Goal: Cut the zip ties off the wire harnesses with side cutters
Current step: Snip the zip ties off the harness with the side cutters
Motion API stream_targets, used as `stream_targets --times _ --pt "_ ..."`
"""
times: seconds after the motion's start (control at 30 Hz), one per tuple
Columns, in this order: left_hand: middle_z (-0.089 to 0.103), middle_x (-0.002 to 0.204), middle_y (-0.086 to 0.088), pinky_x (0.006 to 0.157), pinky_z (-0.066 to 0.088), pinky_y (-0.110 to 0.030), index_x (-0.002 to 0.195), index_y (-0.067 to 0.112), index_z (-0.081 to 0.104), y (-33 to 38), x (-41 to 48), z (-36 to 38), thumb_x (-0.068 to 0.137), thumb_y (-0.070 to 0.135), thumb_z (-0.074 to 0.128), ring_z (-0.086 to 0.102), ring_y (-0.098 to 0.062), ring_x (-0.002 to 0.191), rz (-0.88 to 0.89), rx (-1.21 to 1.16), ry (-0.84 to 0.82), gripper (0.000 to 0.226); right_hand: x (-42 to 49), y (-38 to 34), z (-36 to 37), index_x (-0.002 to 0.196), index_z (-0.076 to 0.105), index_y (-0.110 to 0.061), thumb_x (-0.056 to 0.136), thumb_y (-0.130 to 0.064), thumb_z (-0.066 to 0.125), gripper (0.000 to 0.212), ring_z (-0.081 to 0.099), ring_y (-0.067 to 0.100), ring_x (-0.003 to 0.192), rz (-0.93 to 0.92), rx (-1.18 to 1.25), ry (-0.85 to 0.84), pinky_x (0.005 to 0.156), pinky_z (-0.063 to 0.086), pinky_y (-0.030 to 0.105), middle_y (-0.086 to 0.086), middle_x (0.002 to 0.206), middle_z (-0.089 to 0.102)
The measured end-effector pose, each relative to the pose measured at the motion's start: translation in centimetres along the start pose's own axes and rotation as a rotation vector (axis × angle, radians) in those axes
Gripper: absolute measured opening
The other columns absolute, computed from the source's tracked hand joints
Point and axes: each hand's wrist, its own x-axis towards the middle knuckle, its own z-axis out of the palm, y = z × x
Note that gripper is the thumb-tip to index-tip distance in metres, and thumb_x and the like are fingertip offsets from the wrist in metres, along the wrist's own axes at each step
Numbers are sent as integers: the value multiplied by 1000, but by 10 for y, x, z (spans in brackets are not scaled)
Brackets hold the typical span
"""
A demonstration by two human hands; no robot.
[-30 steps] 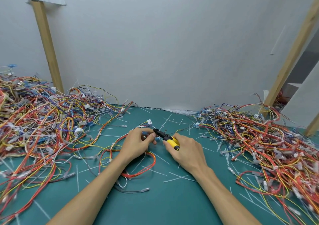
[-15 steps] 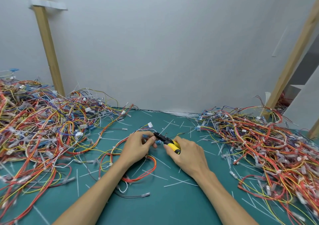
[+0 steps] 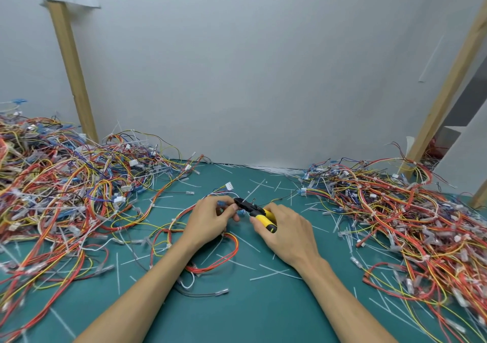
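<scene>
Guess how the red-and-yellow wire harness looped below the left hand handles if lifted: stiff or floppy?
Probably floppy: the red-and-yellow wire harness lies in loose curves on the teal mat, so it would likely droop and trail. Likely light: thin wires, small connectors. It may snag, as strands run into the tangled wire pile at left.

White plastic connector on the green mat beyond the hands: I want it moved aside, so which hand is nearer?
Left. The left hand sits just this side of the white plastic connector; the right hand, holding yellow-handled side cutters, lies farther off to its right.
</scene>
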Motion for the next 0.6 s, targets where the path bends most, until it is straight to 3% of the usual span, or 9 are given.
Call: stream_targets --times 0.6 --pt "72 72 15 58 50 -29 80 31 67 2 0 -2 97 23 57 56 -8 45 2 -18 -14 21 2 -4 -2 91 56 -26 88 -68 43 44 61 22 81 31 -3 -55 63 42 33 -4 80 64"
